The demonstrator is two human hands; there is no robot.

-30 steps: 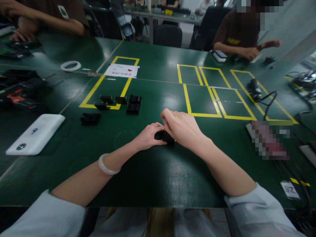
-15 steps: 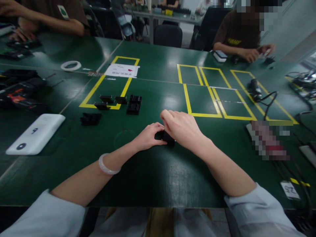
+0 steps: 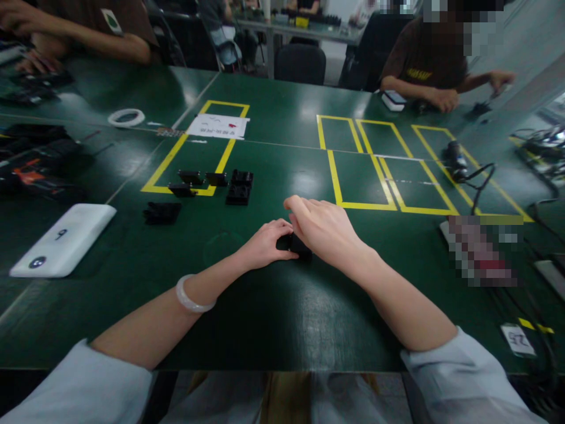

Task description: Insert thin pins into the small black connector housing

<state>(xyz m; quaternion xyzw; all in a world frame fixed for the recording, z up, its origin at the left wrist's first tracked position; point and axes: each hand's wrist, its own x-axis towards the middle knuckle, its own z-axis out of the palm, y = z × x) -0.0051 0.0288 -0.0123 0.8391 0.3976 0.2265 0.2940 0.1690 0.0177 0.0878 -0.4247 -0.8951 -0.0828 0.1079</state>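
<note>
Both hands are barely shifting: left hand and right hand are still gripping the small black part. Spare black parts are idling at 11 o'clock.

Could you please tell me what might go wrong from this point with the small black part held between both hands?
1. The black part is nearly covered by the left hand and right hand; if it slips, a fingertip could get pinched.
2. It is dark like the table, so a dropped piece may be hard to spot.
3. The bracelet sits low over the table and might knock against it.
</note>
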